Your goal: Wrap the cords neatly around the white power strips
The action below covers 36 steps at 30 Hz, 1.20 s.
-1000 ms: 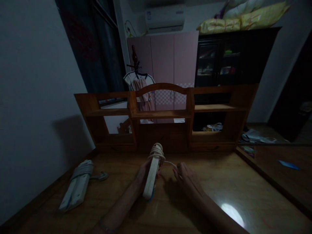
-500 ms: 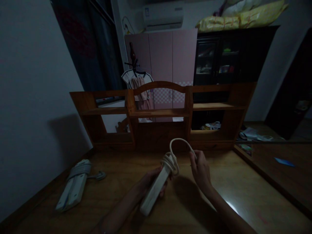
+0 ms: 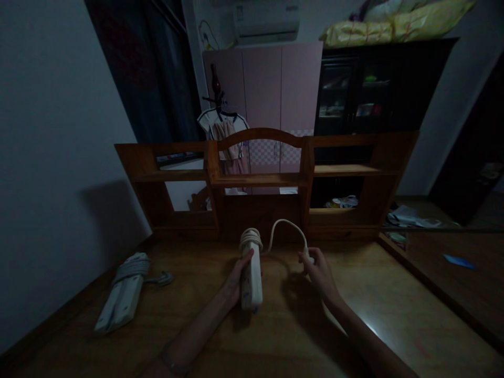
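Observation:
My left hand (image 3: 235, 281) grips a white power strip (image 3: 252, 278), held nearly upright above the wooden desk (image 3: 386, 304). Its cord is wound in coils (image 3: 251, 239) round the strip's top end. A free length of cord (image 3: 287, 227) arches from the coils over to my right hand (image 3: 319, 270), which pinches the cord's end, with the plug probably in the fingers. Both hands hover over the middle of the desk, just in front of the shelf unit.
A second white power strip (image 3: 120, 296) with its cord wrapped round it lies on the desk at the left by the wall. A wooden shelf unit (image 3: 260, 181) stands along the desk's back edge. A blue scrap (image 3: 457, 260) lies on the surface at right.
The strip has swung from tilted to nearly upright in my left hand. My right hand has dropped and drawn the cord loop out wider to the right.

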Motion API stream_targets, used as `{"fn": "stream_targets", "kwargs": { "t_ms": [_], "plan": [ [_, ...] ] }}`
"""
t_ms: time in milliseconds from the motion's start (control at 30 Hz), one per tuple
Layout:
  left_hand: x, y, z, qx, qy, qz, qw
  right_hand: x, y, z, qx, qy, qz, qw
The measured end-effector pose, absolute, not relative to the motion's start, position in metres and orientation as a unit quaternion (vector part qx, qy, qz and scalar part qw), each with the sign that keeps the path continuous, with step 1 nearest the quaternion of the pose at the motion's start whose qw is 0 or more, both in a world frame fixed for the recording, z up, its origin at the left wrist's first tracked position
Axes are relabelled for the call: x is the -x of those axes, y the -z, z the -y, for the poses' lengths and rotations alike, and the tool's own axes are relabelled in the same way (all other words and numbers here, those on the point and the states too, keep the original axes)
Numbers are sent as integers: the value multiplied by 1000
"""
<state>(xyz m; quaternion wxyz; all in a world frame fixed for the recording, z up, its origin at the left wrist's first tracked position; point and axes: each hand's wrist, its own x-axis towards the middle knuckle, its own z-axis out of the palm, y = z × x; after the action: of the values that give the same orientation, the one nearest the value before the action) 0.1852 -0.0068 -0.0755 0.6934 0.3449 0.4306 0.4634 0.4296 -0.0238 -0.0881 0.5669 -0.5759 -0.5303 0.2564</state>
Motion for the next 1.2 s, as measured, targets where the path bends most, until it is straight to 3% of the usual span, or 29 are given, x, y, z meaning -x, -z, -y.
{"fn": "stream_targets", "kwargs": {
  "t_ms": [400, 700, 1000, 1200],
  "plan": [
    [-188, 73, 11, -403, -509, -401, 646, -417, 75, 37, 581, -229, 583, 520],
    [-195, 65, 25, -488, -509, -399, 586, -419, 95, 33, 588, -196, 635, 460],
    [-198, 65, 29, -532, -489, -408, 558, -408, 53, 50, 495, 105, 724, 470],
    [-199, 65, 30, -643, -483, -380, 457, -408, 49, 46, 421, 220, 812, 340]
  ]
}}
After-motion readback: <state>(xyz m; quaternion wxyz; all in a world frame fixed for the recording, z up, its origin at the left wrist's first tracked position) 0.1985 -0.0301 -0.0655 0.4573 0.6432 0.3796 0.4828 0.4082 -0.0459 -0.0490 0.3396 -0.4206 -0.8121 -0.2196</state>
